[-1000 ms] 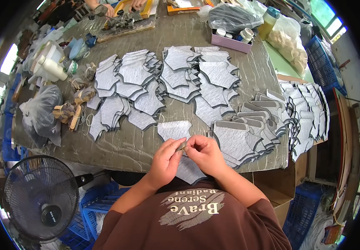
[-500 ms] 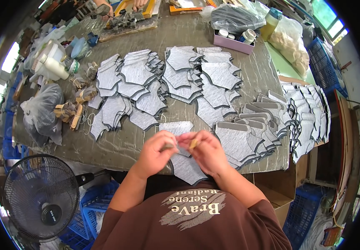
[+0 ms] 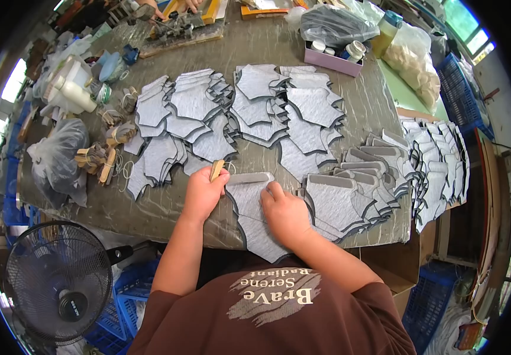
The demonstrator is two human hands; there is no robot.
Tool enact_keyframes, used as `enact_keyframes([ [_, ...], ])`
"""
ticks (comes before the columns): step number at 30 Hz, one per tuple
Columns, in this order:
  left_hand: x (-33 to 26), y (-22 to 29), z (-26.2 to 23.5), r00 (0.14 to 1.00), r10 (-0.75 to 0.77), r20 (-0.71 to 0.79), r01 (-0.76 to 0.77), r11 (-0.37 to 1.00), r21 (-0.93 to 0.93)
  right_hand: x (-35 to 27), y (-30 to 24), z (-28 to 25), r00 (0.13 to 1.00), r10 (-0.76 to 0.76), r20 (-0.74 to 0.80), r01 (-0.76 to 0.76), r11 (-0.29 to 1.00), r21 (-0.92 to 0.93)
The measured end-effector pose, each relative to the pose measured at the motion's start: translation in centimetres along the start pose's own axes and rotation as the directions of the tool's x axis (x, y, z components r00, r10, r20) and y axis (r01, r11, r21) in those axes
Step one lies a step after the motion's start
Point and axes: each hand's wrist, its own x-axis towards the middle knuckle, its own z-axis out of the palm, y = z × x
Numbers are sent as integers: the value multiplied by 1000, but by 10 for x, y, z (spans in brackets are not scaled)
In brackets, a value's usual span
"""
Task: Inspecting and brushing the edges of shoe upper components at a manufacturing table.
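In front of me lies a grey cut fabric piece (image 3: 246, 204) with a dark edge and a darker grey band along its top. It overlaps another grey piece (image 3: 267, 239) that hangs past the table's front edge. My left hand (image 3: 203, 192), at the piece's left side, is closed around a small flat wooden stick (image 3: 217, 170) that points upward. On the piece's right side rests my right hand (image 3: 285, 214), its fingers curled and closed at the upper right edge. Immediately right is a fanned stack of grey pieces (image 3: 332, 201) with darker top bands.
Several overlapping stacks of grey pieces (image 3: 199, 103) cover the table's middle. Bundled wooden sticks (image 3: 93, 158) and a plastic bag (image 3: 60, 157) lie at left. A purple box (image 3: 332, 62) holds jars. A fan (image 3: 57, 281) stands at lower left. Another person's hand (image 3: 193, 5) shows at the far edge.
My hands, together over the piece before, have moved apart to its two sides. The stick now shows in my left hand. The piece's top band looked pale and speckled; now it is darker grey.
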Motion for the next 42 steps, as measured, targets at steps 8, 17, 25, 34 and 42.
enact_keyframes([
  [8,4,-1,3,1000,8,-15,-7,994,108,-1,-1,1,998,-22,-61,19,998,-56],
  [17,2,4,5,998,51,-31,-43,972,232,2,-1,-2,997,-72,-41,63,980,-189],
  [25,2,2,7,894,444,56,-365,651,666,3,-2,-6,997,-76,15,77,981,-179],
  [34,-19,-4,-5,768,640,26,-602,707,372,0,0,-7,954,149,-260,-61,947,316],
  [42,-55,-14,0,951,124,284,60,826,-561,-1,8,7,858,467,-212,8,401,916],
])
